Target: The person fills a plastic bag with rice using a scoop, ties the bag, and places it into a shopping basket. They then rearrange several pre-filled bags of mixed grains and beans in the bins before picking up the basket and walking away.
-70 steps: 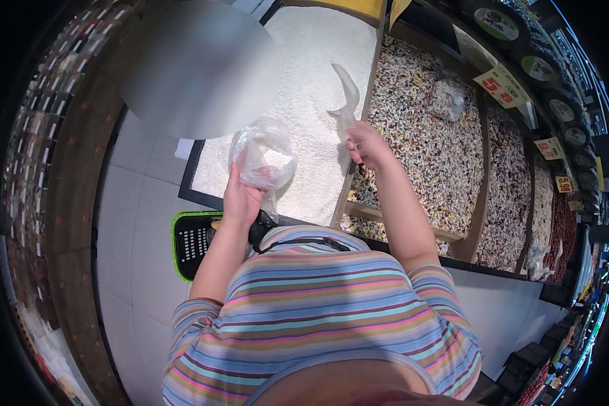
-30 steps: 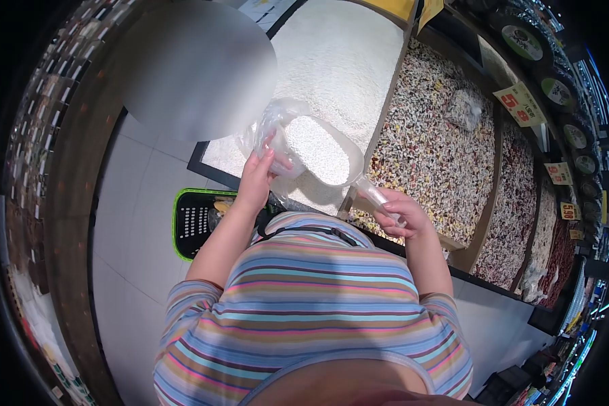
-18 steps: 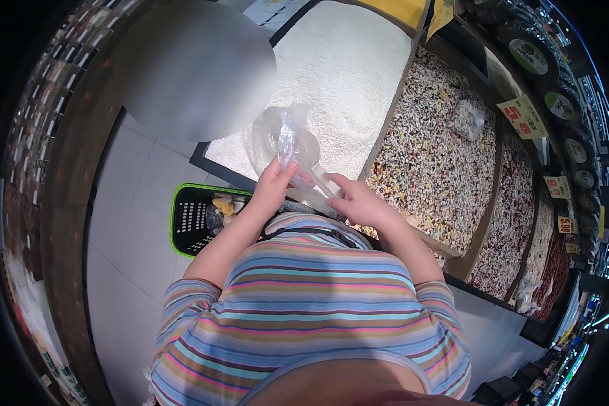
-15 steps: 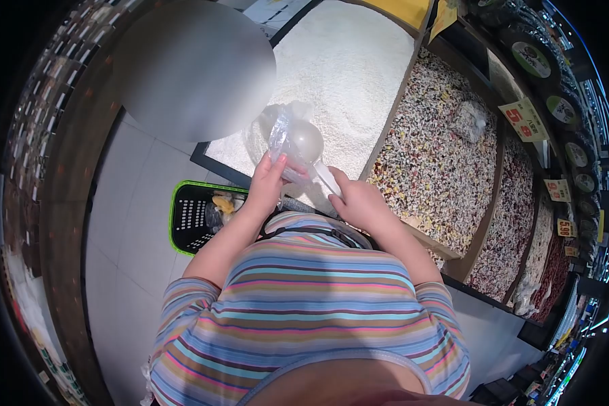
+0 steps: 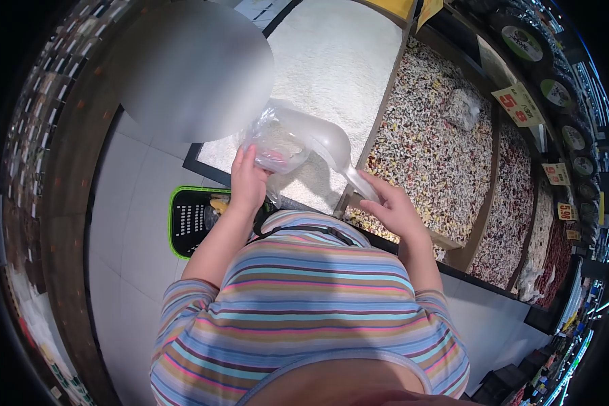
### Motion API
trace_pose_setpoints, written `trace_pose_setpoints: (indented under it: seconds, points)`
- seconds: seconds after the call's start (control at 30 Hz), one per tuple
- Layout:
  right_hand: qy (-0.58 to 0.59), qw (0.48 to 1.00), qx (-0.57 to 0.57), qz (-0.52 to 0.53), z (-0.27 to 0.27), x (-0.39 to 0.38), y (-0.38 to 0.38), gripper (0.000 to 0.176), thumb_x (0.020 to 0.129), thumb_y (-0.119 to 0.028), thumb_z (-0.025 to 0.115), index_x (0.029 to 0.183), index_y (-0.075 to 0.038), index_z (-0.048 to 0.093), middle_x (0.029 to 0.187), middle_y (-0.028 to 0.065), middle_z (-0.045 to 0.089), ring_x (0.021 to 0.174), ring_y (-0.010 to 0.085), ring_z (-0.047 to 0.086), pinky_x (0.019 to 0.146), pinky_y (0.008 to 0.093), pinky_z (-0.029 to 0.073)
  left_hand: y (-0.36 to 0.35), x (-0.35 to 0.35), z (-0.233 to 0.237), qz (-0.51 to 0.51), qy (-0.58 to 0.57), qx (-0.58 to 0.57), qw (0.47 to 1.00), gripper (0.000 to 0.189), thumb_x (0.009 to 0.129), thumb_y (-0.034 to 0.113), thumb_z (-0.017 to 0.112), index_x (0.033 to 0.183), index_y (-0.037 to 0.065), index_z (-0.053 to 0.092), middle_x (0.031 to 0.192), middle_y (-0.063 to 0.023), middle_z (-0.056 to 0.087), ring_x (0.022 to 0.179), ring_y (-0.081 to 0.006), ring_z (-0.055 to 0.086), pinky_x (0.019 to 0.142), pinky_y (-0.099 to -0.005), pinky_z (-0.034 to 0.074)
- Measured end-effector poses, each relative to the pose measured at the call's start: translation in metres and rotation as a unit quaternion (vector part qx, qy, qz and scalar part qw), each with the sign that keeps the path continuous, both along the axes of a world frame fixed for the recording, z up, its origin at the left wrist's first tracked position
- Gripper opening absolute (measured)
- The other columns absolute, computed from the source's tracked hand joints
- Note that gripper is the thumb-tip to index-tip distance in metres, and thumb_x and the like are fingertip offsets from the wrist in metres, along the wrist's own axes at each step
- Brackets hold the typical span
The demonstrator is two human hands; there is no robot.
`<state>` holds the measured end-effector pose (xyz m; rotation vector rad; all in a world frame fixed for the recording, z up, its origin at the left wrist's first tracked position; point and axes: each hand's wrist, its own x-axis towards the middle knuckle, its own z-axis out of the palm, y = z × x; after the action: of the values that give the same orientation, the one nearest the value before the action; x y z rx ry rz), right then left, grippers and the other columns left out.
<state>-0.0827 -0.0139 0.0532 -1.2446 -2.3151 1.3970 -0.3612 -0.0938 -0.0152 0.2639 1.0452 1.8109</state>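
My left hand [image 5: 250, 179] grips a clear plastic bag [image 5: 281, 150] by its side, above the near edge of a bin of white rice [image 5: 338, 57]. In my right hand [image 5: 394, 205] is the handle of a white scoop [image 5: 328, 139]. The scoop's bowl points up and left, and its front end reaches the mouth of the bag. Some pale grain seems to lie inside the bag, though the plastic blurs it. My fingers hide part of the scoop's handle.
Right of the rice is a bin of mixed grains [image 5: 430, 149] holding a small clear bag [image 5: 463, 109]. A price card [image 5: 519, 105] stands behind it. A black basket with a green rim [image 5: 172, 220] is on the floor to the left. A blurred grey disc covers the upper left.
My right hand has moved right and drawn the scoop partly out of the bag, so its bowl now shows. My left hand has shifted slightly left with the bag.
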Motion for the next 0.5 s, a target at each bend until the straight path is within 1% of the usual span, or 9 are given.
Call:
trace_pose_setpoints:
  seconds: [0.07,0.13,0.2,0.23,0.33,0.37,0.47,0.5]
  points:
    - [0.136,0.989,-0.040,-0.032,-0.020,0.016,-0.001,0.054,0.079,-0.016,0.067,0.130,-0.013,0.050,0.077,0.0033,0.062,0.064,0.0175,0.058,0.063,0.0332,0.047,0.002,0.001,0.005,0.007,0.004,-0.014,1.000,0.032,0.098,0.021,0.033,0.122,0.002,0.042,0.093,-0.0149,0.059,0.083,-0.0244,0.060,0.075,-0.0398,0.051]
    - [0.111,0.978,-0.148,-0.094,0.001,0.023,-0.003,0.054,0.080,-0.012,0.066,0.131,-0.010,0.048,0.074,-0.0013,0.057,0.055,0.0103,0.050,0.052,0.0265,0.043,0.003,-0.001,0.002,-0.001,0.003,-0.011,1.000,0.032,0.098,0.022,0.033,0.122,0.002,0.042,0.093,-0.0148,0.059,0.083,-0.0241,0.060,0.075,-0.0397,0.051]
    - [0.108,0.962,-0.202,-0.146,0.004,0.035,-0.003,0.054,0.081,-0.010,0.064,0.132,-0.010,0.048,0.074,-0.0017,0.055,0.052,0.0074,0.047,0.047,0.0227,0.039,0.004,-0.002,0.000,-0.007,0.002,-0.008,1.000,0.032,0.099,0.022,0.033,0.122,0.002,0.042,0.093,-0.0147,0.059,0.083,-0.0239,0.060,0.075,-0.0395,0.051]
    - [0.131,0.961,-0.183,-0.159,-0.001,0.038,-0.004,0.056,0.082,-0.009,0.063,0.135,-0.011,0.044,0.071,-0.0017,0.052,0.050,0.0042,0.044,0.043,0.0196,0.035,0.005,-0.002,0.000,-0.009,0.002,-0.006,1.000,0.032,0.099,0.022,0.033,0.122,0.002,0.042,0.093,-0.0146,0.059,0.083,-0.0239,0.060,0.075,-0.0395,0.051]
    - [0.148,0.952,-0.156,-0.218,-0.010,0.036,-0.005,0.058,0.082,-0.008,0.061,0.137,-0.012,0.041,0.070,-0.0022,0.051,0.049,0.0040,0.043,0.042,0.0203,0.034,0.006,-0.001,-0.001,-0.021,0.000,-0.002,1.000,0.032,0.099,0.022,0.033,0.122,0.002,0.043,0.094,-0.0140,0.058,0.083,-0.0234,0.060,0.075,-0.0396,0.051]
    - [0.104,0.961,-0.133,-0.220,-0.014,0.036,-0.003,0.059,0.082,-0.011,0.061,0.137,-0.011,0.039,0.075,0.0048,0.057,0.056,0.0102,0.051,0.050,0.0246,0.042,0.007,-0.001,-0.002,-0.025,-0.001,-0.001,1.000,0.032,0.099,0.022,0.033,0.121,0.002,0.043,0.094,-0.0137,0.058,0.083,-0.0232,0.060,0.075,-0.0397,0.051]
    - [0.017,0.982,-0.013,-0.186,-0.032,0.025,-0.003,0.057,0.082,-0.016,0.060,0.135,-0.009,0.040,0.084,0.0158,0.062,0.071,0.0208,0.060,0.066,0.0307,0.048,0.008,0.001,0.000,-0.021,-0.001,-0.011,1.000,0.032,0.099,0.022,0.033,0.123,0.002,0.042,0.098,-0.0128,0.058,0.086,-0.0226,0.060,0.077,-0.0395,0.051]
    - [-0.026,0.984,-0.041,-0.174,-0.025,0.014,-0.003,0.058,0.083,-0.021,0.057,0.135,-0.006,0.037,0.097,0.0258,0.062,0.090,0.0329,0.062,0.082,0.0374,0.046,0.008,0.001,0.000,-0.022,-0.004,-0.009,1.000,0.033,0.099,0.022,0.033,0.124,0.002,0.042,0.100,-0.0127,0.057,0.087,-0.0223,0.059,0.078,-0.0394,0.050]
